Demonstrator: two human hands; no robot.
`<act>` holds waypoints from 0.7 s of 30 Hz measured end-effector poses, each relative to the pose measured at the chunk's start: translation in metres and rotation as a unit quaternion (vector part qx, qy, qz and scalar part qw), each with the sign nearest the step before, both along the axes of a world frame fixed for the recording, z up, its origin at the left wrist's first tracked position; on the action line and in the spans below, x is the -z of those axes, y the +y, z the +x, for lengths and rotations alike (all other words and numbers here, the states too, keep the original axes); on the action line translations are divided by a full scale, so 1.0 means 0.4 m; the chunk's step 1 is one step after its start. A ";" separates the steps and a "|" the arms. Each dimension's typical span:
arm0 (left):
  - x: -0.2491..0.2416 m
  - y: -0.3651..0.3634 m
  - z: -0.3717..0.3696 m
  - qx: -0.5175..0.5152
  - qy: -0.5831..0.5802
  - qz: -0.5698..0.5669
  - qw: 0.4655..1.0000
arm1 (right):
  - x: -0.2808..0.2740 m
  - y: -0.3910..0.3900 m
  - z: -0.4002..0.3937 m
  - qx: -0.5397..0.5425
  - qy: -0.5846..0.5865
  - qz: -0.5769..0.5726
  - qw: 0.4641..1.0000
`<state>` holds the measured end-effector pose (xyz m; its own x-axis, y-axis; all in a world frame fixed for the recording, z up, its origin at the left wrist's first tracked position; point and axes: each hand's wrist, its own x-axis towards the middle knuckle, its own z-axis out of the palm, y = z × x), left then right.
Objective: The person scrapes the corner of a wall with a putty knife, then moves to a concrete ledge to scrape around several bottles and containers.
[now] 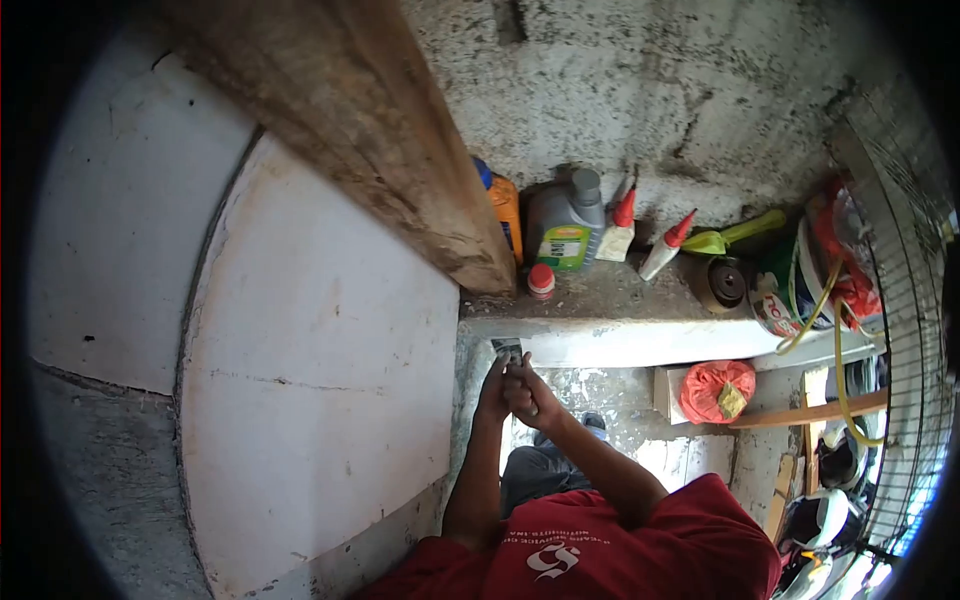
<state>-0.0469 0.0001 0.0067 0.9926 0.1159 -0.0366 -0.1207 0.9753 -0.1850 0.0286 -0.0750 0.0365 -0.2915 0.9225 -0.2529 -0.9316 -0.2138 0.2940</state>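
Note:
Both my arms reach forward from my red shirt (640,545) and meet just under the front edge of a concrete ledge (640,345). My left hand (493,385) and my right hand (524,388) are pressed together, fingers closed around a small grey object (507,349). That object touches the ledge's left corner beside a white board (320,380). What the object is cannot be made out.
On the ledge stand a grey bottle (567,222), an orange container (506,212), red-tipped glue bottles (620,228), a small red-capped jar (541,281) and a bucket (800,280). A wooden beam (370,130) slants overhead. A red bag (716,390), yellow hose (840,360) and wire mesh (910,330) crowd the right.

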 end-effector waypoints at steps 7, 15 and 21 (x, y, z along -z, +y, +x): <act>-0.033 -0.031 0.017 -0.128 0.208 0.127 0.961 | -0.172 -0.129 -0.040 -0.046 -0.671 -0.128 0.728; -0.152 -0.003 0.010 -0.037 0.020 -0.261 0.964 | -0.194 -0.060 -0.099 0.014 -0.647 -0.091 0.757; -0.137 0.030 0.062 0.037 0.004 -0.161 0.986 | -0.192 -0.015 -0.121 0.072 -0.734 -0.082 0.670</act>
